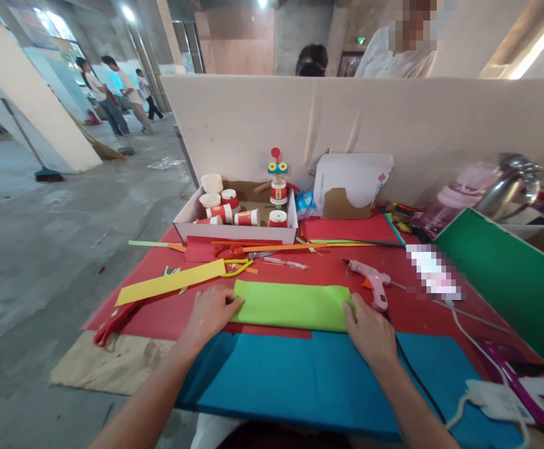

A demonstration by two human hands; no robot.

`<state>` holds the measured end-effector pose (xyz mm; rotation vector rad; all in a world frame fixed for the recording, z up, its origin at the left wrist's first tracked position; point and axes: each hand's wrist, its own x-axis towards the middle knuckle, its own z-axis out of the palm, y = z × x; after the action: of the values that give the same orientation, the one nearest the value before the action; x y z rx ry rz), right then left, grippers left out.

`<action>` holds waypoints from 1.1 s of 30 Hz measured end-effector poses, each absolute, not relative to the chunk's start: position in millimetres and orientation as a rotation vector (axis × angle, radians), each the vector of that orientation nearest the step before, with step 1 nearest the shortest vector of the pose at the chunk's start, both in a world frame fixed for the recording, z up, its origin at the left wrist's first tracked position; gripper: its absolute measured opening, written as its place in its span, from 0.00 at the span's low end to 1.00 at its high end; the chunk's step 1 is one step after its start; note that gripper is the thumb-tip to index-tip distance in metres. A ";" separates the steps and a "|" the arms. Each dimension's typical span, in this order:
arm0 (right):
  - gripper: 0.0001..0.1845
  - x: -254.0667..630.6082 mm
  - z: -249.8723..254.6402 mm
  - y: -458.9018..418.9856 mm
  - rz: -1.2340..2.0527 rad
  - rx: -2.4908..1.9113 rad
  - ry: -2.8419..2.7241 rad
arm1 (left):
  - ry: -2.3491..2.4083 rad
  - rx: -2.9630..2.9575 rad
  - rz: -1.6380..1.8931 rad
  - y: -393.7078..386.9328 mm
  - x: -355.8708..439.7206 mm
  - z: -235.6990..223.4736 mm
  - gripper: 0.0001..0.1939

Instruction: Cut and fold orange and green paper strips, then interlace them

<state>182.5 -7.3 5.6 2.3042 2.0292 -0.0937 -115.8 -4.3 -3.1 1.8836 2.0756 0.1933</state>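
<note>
A folded light green paper sheet (291, 304) lies on the red table cover (160, 312), just beyond a blue sheet (319, 380). My left hand (211, 313) presses on the green sheet's left end with the fingers pinched on its edge. My right hand (369, 333) holds the right end the same way, fingers curled onto the paper. A pink glue gun (370, 277) lies just past my right hand, its black cord running back along my right arm.
A white cardboard box (234, 231) holds several red and white paper cups and a paper-cup figure (277, 181). Yellow (169, 282) and orange paper strips, scissors (234, 251), a green board (501, 280) and a power strip (496, 399) lie around. Behind the white partition (370, 118) are two people.
</note>
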 end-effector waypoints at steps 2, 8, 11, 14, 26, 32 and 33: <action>0.15 180.9 7.5 -6.0 -0.116 2.282 2.011 | 2.087 1.917 0.155 -5.7 -113.9 -1.3 0.14; 0.16 179.0 8.6 -4.9 -0.115 2.272 1.987 | 2.125 2.006 0.069 -9.6 -108.3 1.3 0.13; 0.15 178.8 9.9 -4.4 -0.099 2.283 1.975 | 2.132 2.026 0.060 -11.6 -106.3 2.0 0.13; 0.14 177.8 11.4 -3.4 -0.125 2.298 1.908 | 2.138 2.038 0.013 -12.7 -104.1 4.6 0.13; 0.20 179.8 -1.1 -2.3 -0.078 2.332 1.911 | 2.143 2.121 -0.051 -17.8 -104.6 0.0 0.15; 0.21 178.9 6.0 -6.5 -0.151 2.410 1.914 | 2.166 2.147 -0.100 -19.4 -100.8 -1.4 0.18; 0.20 179.4 7.0 -7.3 -0.183 2.444 1.923 | 2.167 2.158 -0.114 -19.7 -100.0 -1.8 0.18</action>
<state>179.4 -7.3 7.0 2.4440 1.9230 -0.1830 -100.0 -19.7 -1.8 2.1575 2.1674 -0.1139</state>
